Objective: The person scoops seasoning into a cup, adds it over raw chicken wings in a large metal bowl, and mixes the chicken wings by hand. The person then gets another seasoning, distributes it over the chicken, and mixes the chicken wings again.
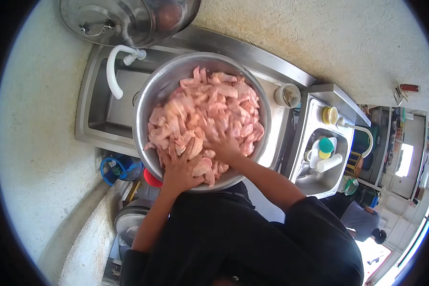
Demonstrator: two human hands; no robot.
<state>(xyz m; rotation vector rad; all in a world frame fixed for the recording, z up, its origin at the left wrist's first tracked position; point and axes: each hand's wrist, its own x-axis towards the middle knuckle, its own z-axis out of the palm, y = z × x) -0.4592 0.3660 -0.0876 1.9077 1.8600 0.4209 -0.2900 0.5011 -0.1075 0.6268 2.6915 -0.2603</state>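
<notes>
A wide metal basin (pixel 143 90) heaped with raw chicken pieces (pixel 224 93) is in front of me, over the sink counter. My left hand (pixel 177 167) rests on the pieces at the near left side, its fingers spread around and over a few of them. Farther right, my right hand (pixel 224 144) reaches in with its fingers stretched out among the meat, their tips partly buried and slightly blurred. Some pieces near the middle of the heap are smeared by motion. Neither hand has a clear grip on a single piece.
A white faucet (pixel 113 71) curves over the left sink bowl (pixel 119 100). Behind it stands a large metal pot (pixel 143 19). To the right are a clear tub (pixel 288 95) and a second sink (pixel 314 183) holding dishes. Another person (pixel 362 220) is at far right.
</notes>
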